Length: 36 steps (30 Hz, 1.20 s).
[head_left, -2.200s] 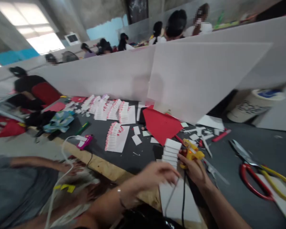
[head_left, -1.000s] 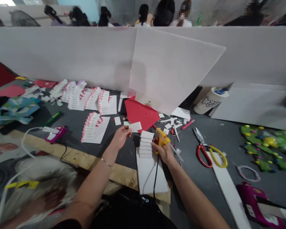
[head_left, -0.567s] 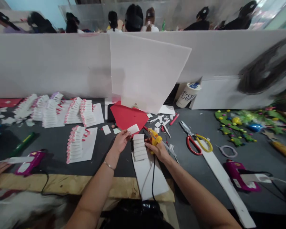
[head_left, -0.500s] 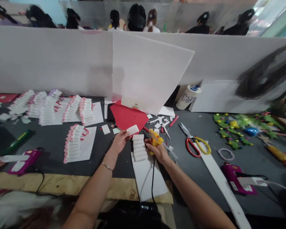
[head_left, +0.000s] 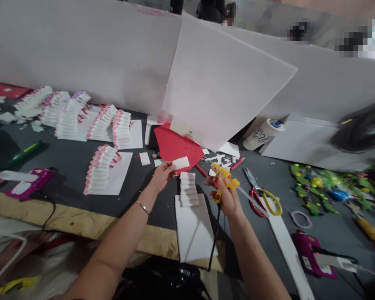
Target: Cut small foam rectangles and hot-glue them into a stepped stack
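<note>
A small white rectangular card point(head_left: 181, 163) is pinched between the thumb and fingers of my left hand point(head_left: 163, 176). My right hand point(head_left: 226, 196) grips a yellow hot glue gun point(head_left: 222, 177), its nozzle toward the upper left and a clear glue stick out of its back. Between my hands lies a row of overlapping white strips point(head_left: 189, 189), on the top end of a white sheet point(head_left: 193, 233). Just beyond my left hand is a piece of red sheet point(head_left: 178, 148).
Finished-looking fans of pink-tipped white strips point(head_left: 100, 171) lie to the left. Scissors point(head_left: 262, 198), a purple power strip point(head_left: 312, 254) and green star decorations point(head_left: 312, 187) are on the right. A white board point(head_left: 228, 83) leans at the back; a cup point(head_left: 262, 133) stands beside it.
My right hand has moved the glue gun rightward, away from the row of strips. My left hand still holds the card near the row's top. The camera view has tilted and shifted.
</note>
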Tool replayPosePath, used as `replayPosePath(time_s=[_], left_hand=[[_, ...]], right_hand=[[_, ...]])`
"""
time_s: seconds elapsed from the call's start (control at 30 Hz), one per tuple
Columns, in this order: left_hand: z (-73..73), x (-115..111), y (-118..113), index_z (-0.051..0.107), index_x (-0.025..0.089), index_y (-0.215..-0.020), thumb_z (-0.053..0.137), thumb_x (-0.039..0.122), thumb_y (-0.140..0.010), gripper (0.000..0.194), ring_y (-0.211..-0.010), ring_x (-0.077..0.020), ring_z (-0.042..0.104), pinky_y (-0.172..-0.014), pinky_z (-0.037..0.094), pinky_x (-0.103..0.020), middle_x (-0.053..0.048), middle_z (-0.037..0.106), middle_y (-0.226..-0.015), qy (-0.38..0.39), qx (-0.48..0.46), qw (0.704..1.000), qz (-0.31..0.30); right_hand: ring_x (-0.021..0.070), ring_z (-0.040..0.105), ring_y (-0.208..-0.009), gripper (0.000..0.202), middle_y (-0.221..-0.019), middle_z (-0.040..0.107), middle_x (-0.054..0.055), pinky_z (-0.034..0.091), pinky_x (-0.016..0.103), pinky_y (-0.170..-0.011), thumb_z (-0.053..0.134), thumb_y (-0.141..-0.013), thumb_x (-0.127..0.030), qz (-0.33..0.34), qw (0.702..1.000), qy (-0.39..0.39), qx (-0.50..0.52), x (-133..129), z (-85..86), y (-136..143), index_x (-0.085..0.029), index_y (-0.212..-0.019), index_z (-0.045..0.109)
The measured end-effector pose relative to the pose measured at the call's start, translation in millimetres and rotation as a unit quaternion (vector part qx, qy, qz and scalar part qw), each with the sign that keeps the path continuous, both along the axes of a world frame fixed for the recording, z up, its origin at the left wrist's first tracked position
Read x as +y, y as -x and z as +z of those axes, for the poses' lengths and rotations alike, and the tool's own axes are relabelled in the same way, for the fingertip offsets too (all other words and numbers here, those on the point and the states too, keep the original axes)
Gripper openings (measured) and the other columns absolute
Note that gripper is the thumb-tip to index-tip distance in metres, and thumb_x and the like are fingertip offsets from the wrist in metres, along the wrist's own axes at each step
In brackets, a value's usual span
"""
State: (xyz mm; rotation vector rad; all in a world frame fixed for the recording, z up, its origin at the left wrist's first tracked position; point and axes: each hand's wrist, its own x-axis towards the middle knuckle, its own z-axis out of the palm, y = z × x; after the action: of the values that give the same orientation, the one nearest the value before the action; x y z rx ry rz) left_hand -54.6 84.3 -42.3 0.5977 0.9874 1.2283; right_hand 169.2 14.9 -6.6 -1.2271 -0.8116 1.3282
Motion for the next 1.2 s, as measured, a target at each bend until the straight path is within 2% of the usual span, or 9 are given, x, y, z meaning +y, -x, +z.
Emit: replayPosePath(time_s=[0.13, 0.23, 0.43, 0.6, 0.83, 0.93, 1.03, 1.1, 1.2], left_hand=[[-2.5, -0.8, 0.3, 0.062, 0.015, -0.078, 0.084, 0.025, -0.058, 0.032, -0.053, -0.0095, 0.058, -0.051, 0.043, -0.02, 0.002, 0.064, -0.06, -0.021, 0.018, 1.0, 0.009], [-4.0, -0.8, 1.4, 0.062, 0.016, -0.079, 0.084, 0.026, -0.058, 0.032, -0.051, -0.0094, 0.056, -0.05, 0.041, -0.021, 0.002, 0.063, -0.057, -0.029, 0.029, 0.999, 0.013], [-3.8, -0.4, 0.2, 0.061, 0.016, -0.075, 0.085, 0.03, -0.057, 0.033, -0.054, -0.01, 0.057, -0.054, 0.044, -0.022, 0.003, 0.064, -0.06, -0.027, 0.032, 0.999, 0.009], [2.0, -4.9, -2.8, 0.061, 0.015, -0.076, 0.084, 0.031, -0.059, 0.033, -0.07, -0.0131, 0.064, -0.072, 0.051, -0.029, -0.001, 0.068, -0.077, -0.02, 0.017, 1.0, 0.001], [8.3, -12.3, -6.9, 0.063, 0.014, -0.076, 0.083, 0.029, -0.059, 0.03, -0.076, -0.0136, 0.063, -0.079, 0.053, -0.03, -0.001, 0.067, -0.077, -0.01, 0.002, 1.0, -0.021], [9.5, -12.6, -6.9, 0.063, 0.014, -0.078, 0.083, 0.033, -0.06, 0.032, -0.075, -0.0142, 0.064, -0.075, 0.054, -0.03, -0.002, 0.068, -0.079, -0.016, 0.015, 0.999, -0.022], [7.3, -11.0, -5.3, 0.062, 0.015, -0.075, 0.082, 0.034, -0.061, 0.031, -0.063, -0.0109, 0.06, -0.06, 0.05, -0.024, 0.0, 0.065, -0.072, -0.033, 0.052, 0.998, -0.007], [4.5, -9.6, -3.7, 0.061, 0.016, -0.074, 0.082, 0.033, -0.061, 0.03, -0.056, -0.0087, 0.055, -0.054, 0.046, -0.022, 0.003, 0.061, -0.065, -0.042, 0.071, 0.997, 0.006], [1.7, -8.6, -1.5, 0.062, 0.016, -0.075, 0.081, 0.033, -0.063, 0.029, -0.053, -0.0088, 0.054, -0.054, 0.045, -0.022, 0.004, 0.06, -0.06, -0.055, 0.1, 0.993, 0.016]], right_hand=[[0.0153, 0.066, -0.073, 0.041, -0.087, 0.068, 0.001, 0.047, 0.021, -0.045, 0.073, -0.074, -0.063, -0.007, 0.999, -0.019, 0.039, 1.0, -4.8, 4.7, -0.024, -0.082, 0.062], [0.0153, 0.064, -0.07, 0.042, -0.081, 0.065, 0.001, 0.045, 0.022, -0.043, 0.072, -0.074, -0.063, 0.005, 0.999, -0.024, 0.039, 1.0, -12.8, 3.5, -0.023, -0.08, 0.062], [0.0113, 0.055, -0.054, 0.035, -0.084, 0.065, 0.001, 0.044, 0.026, -0.045, 0.079, -0.068, -0.048, 0.001, 0.995, -0.024, -0.096, 3.5, -29.8, 5.7, -0.023, -0.081, 0.057], [0.0145, 0.054, -0.049, 0.035, -0.082, 0.067, 0.004, 0.047, 0.032, -0.044, 0.074, -0.068, -0.047, 0.005, 0.984, 0.037, -0.176, 7.5, -42.6, 11.9, -0.022, -0.089, 0.062], [0.0147, 0.055, -0.043, 0.031, -0.08, 0.071, 0.005, 0.047, 0.031, -0.041, 0.07, -0.073, -0.049, 0.037, 0.981, 0.016, -0.188, 5.3, -50.6, 12.2, -0.023, -0.088, 0.063], [0.014, 0.055, -0.042, 0.033, -0.082, 0.071, 0.006, 0.047, 0.031, -0.04, 0.072, -0.073, -0.05, 0.049, 0.982, 0.021, -0.179, 4.1, -47.5, 11.7, -0.022, -0.088, 0.063], [0.014, 0.056, -0.046, 0.034, -0.09, 0.071, 0.008, 0.047, 0.031, -0.041, 0.07, -0.076, -0.052, 0.051, 0.987, 0.002, -0.156, 1.8, -43.7, 10.0, -0.022, -0.089, 0.063], [0.0154, 0.06, -0.053, 0.036, -0.092, 0.071, 0.008, 0.048, 0.029, -0.042, 0.065, -0.081, -0.055, 0.051, 0.989, -0.018, -0.139, -0.2, -41.5, 8.4, -0.022, -0.092, 0.063], [0.0198, 0.067, -0.07, 0.04, -0.09, 0.069, 0.008, 0.049, 0.026, -0.044, 0.059, -0.084, -0.062, 0.044, 0.992, -0.033, -0.117, -3.2, -38.0, 7.6, -0.022, -0.092, 0.062]])
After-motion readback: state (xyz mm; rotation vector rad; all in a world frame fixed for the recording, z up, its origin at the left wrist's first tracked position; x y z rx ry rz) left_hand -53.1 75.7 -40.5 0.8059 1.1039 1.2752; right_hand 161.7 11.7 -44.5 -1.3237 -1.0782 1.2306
